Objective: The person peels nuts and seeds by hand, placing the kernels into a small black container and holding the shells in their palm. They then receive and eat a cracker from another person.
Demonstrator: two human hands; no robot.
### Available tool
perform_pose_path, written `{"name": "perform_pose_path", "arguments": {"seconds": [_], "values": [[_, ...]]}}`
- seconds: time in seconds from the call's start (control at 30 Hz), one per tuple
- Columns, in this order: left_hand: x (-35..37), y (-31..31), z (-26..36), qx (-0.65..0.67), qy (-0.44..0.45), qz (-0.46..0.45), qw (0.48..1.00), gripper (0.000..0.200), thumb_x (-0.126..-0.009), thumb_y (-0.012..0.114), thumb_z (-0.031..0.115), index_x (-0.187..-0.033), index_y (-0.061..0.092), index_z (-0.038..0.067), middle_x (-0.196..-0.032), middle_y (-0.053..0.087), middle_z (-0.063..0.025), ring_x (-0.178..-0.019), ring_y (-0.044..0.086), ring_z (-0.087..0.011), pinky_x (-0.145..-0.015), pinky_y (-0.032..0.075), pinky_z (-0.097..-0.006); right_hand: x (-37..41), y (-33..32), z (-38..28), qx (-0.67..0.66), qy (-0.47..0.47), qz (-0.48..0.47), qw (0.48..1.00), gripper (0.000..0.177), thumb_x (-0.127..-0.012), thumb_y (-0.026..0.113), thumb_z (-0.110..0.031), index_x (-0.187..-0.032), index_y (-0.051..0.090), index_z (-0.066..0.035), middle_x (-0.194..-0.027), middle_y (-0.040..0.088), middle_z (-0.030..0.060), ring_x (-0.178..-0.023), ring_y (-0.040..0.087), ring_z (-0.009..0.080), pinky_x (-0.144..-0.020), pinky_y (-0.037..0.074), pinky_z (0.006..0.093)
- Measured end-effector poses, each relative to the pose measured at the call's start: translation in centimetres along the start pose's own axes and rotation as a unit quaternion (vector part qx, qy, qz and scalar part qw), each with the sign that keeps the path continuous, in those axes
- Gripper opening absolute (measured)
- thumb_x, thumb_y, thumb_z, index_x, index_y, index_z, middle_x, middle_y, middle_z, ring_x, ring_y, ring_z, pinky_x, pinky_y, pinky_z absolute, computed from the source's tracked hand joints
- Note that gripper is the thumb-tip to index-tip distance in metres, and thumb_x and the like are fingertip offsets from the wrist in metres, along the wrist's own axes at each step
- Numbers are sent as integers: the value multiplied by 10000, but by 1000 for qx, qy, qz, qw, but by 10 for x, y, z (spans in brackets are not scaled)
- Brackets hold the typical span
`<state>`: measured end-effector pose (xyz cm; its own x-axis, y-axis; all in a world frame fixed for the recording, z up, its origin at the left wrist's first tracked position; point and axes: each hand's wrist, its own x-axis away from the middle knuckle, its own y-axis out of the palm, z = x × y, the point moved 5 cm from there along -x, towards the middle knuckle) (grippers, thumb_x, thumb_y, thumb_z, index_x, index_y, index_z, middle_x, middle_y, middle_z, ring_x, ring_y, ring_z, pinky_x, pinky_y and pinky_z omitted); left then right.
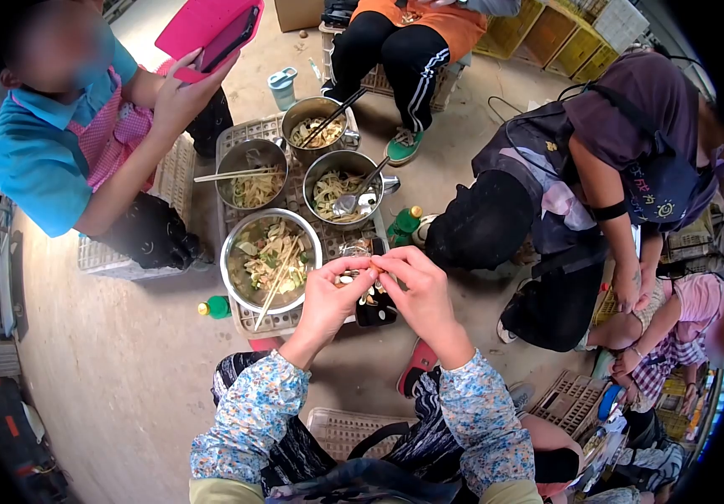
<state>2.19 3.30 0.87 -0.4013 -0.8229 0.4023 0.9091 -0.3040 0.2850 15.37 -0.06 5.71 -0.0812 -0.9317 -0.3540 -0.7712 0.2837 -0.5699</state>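
Note:
Above the crate-top table, my left hand (333, 292) and my right hand (419, 290) meet fingertip to fingertip. Both pinch a small orange-brown piece (376, 268), too small and too covered to name. Under them lies a dark object (375, 315) with pale, seed-like bits (368, 298) on or beside it, partly hidden by my fingers. Left of my left hand stands a metal bowl (224, 269) of noodles and vegetables, with chopsticks (276, 286) resting in it.
Three metal pots (221, 181) of noodles stand farther back on the upturned crate (295, 189). Green bottles (404, 225) flank the crate. A person at left (43, 185) holds a pink case (202, 29); others sit at the back and right. A blue cup (282, 88) stands behind.

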Motion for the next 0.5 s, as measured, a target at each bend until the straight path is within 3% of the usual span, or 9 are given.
{"name": "perform_pose_path", "arguments": {"seconds": [0.17, 0.33, 0.5], "values": [[-2, 1, -6, 54, -67, -27, 996, 133, -848, 627, 124, -940, 602, 31, -661, 533, 47, -436, 360, 11, -371, 234, -167, 5, 5, -3, 10, 17, -30, 999, 265, -754, 634, -9, -1009, 642, -81, -839, 596, 86, -727, 611, 275, -621, 501, 365], [-2, 2, 0, -67, 40, -33, 996, 80, -812, 567, 74, -884, 566, 39, -627, 500, 53, -436, 360, 5, -380, 258, -161, 11, 9, -2, 12, 19, -60, 998, 251, -759, 631, -15, -1002, 639, -76, -826, 601, 83, -710, 611, 285, -605, 498, 376], [-2, 2, -1, -79, 36, -32, 996, 65, -811, 565, 70, -868, 549, 41, -617, 494, 51, -433, 349, 7, -377, 252, -166, 11, 9, 0, -5, 8, -52, 999, 224, -767, 634, -19, -988, 639, -52, -811, 609, 105, -688, 615, 294, -592, 499, 363]]}}
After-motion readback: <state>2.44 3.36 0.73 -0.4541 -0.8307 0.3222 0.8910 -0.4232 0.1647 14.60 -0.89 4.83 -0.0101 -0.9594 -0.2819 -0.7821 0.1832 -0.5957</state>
